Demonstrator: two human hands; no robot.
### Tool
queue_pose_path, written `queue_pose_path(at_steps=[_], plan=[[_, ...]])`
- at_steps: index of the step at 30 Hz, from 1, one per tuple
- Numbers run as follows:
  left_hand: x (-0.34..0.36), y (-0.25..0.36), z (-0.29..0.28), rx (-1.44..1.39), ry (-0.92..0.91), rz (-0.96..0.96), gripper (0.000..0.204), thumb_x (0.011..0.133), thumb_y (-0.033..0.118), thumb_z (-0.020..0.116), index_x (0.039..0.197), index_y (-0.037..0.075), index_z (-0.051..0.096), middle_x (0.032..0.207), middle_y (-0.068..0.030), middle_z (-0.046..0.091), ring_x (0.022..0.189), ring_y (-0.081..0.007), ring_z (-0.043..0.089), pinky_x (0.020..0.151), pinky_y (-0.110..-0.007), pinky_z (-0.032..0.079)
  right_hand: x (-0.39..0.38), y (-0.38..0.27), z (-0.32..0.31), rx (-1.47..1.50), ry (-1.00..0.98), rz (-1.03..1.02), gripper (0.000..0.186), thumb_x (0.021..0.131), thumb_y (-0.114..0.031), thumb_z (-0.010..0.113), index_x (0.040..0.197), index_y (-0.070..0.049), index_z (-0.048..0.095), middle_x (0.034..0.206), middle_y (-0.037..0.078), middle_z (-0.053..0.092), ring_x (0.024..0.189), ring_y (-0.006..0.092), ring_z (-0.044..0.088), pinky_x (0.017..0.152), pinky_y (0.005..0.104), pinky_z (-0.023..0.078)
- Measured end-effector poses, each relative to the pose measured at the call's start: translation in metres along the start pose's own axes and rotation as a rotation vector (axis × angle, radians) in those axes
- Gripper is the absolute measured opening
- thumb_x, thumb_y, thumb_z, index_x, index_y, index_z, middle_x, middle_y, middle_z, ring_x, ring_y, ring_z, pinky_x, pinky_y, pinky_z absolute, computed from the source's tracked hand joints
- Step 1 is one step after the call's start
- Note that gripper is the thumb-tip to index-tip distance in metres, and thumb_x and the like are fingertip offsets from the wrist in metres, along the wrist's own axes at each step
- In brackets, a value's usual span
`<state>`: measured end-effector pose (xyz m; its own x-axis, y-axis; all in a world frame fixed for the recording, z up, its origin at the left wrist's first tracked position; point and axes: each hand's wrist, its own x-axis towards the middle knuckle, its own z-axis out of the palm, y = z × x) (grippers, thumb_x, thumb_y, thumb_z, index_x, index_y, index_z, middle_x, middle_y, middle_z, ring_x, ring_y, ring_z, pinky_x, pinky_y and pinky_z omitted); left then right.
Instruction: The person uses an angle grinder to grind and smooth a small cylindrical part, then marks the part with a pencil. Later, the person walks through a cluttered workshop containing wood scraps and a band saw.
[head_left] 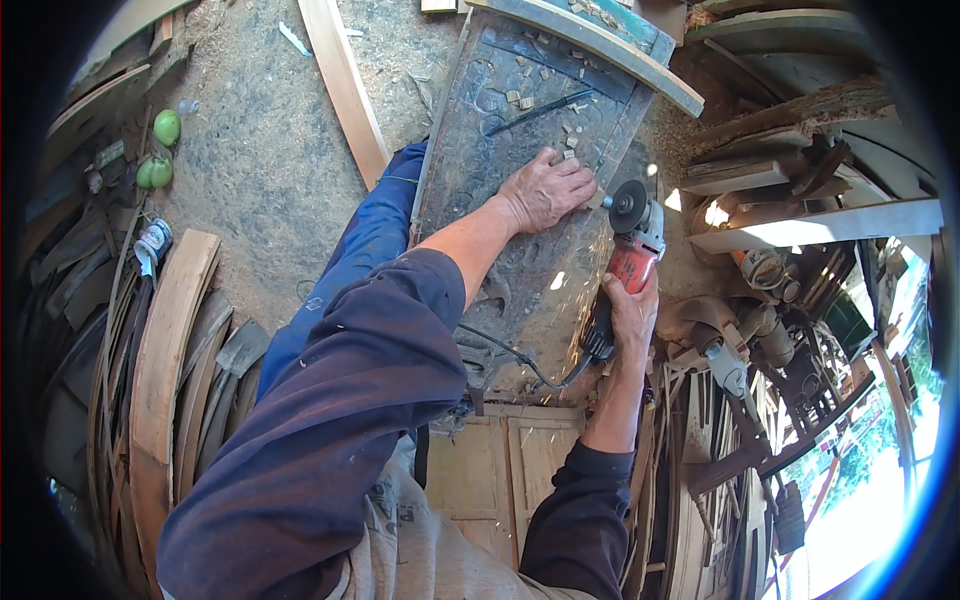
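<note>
My right hand (632, 303) is wrapped round the body of a red and black angle grinder (632, 265), just off the right side of the workbench (462, 150). The grinder's dark disc (628, 205) is at the top, close to the fingertips of my left hand (548, 190). My left fingers are closed over the bench, pressing a small piece, mostly hidden, toward the disc. Sparks (590, 320) stream down beside the grinder. Several small pale blocks (513, 97) and a thin dark rod (540, 112) lie on the bench beyond my left hand.
The grinder's black cord (535, 370) loops below the bench. A curved wooden plank (600, 50) lies across the bench's far end. Another plank (345, 90) lies on the floor to the left. Stacked curved boards (165, 370) line the left; scrap wood (780, 180) crowds the right.
</note>
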<state>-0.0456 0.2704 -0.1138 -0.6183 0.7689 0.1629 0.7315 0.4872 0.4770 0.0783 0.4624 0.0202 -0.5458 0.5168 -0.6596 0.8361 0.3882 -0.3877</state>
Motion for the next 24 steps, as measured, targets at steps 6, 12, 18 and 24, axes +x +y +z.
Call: queue_pose_path(at_steps=[6, 12, 18, 24], plan=[[0.0003, -0.0003, -0.0003, 0.004, -0.026, -0.002, 0.038, 0.09, 0.026, 0.063, 0.126, 0.012, 0.066, 0.122, 0.0003, 0.064, 0.113, -0.0166, 0.06, 0.092, -0.042, 0.043, -0.0004, -0.0009, 0.0002, 0.036, -0.016, 0.027, 0.068, 0.078, -0.031, 0.08, 0.134, -0.001, 0.058, 0.112, 0.018, 0.068, 0.1, 0.0297, 0.066, 0.091, 0.0414, 0.052], [-0.0006, 0.0002, -0.0001, 0.003, -0.027, -0.005, 0.039, 0.091, 0.026, 0.062, 0.127, 0.012, 0.066, 0.125, -0.0001, 0.064, 0.115, -0.0168, 0.06, 0.094, -0.043, 0.043, 0.0011, 0.0047, 0.0016, 0.04, -0.01, 0.04, 0.068, 0.077, -0.03, 0.08, 0.134, 0.0, 0.057, 0.112, 0.019, 0.068, 0.099, 0.0299, 0.066, 0.091, 0.0418, 0.052], [-0.0002, -0.0006, 0.0001, 0.0, -0.031, -0.006, 0.038, 0.091, 0.026, 0.062, 0.127, 0.012, 0.065, 0.126, -0.0002, 0.064, 0.116, -0.0169, 0.06, 0.095, -0.043, 0.043, 0.0018, 0.0029, 0.0017, 0.026, -0.007, 0.02, 0.073, 0.076, -0.033, 0.08, 0.136, 0.0, 0.056, 0.114, 0.02, 0.068, 0.1, 0.0306, 0.066, 0.092, 0.0426, 0.052], [-0.0003, -0.0004, 0.001, 0.004, -0.011, -0.006, 0.037, 0.092, 0.026, 0.061, 0.126, 0.012, 0.065, 0.126, -0.0003, 0.064, 0.116, -0.0168, 0.06, 0.095, -0.043, 0.044, -0.0015, -0.0021, 0.001, 0.017, 0.021, 0.019, 0.073, 0.076, -0.033, 0.081, 0.136, 0.001, 0.056, 0.114, 0.02, 0.067, 0.101, 0.031, 0.066, 0.092, 0.0425, 0.052]])
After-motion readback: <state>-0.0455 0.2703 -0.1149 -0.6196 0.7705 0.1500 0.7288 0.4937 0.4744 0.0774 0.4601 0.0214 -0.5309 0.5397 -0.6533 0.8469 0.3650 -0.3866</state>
